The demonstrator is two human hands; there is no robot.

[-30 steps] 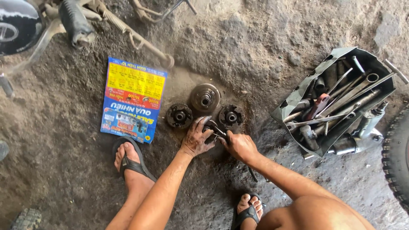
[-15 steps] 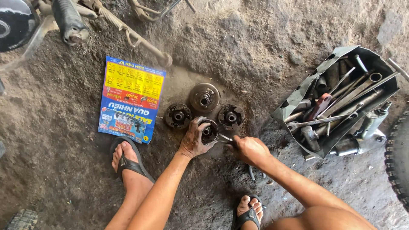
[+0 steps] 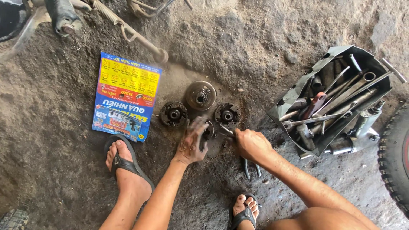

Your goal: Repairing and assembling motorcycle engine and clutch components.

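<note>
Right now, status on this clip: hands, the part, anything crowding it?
Left hand blurred over a dark round part on the dirt. Right hand gripping a slim metal tool against it. Three round metal parts close behind.

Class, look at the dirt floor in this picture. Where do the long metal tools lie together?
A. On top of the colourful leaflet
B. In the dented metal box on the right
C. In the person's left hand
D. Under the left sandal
B: the long metal tools are heaped inside the dented metal box at the right, well away from the leaflet.
</note>
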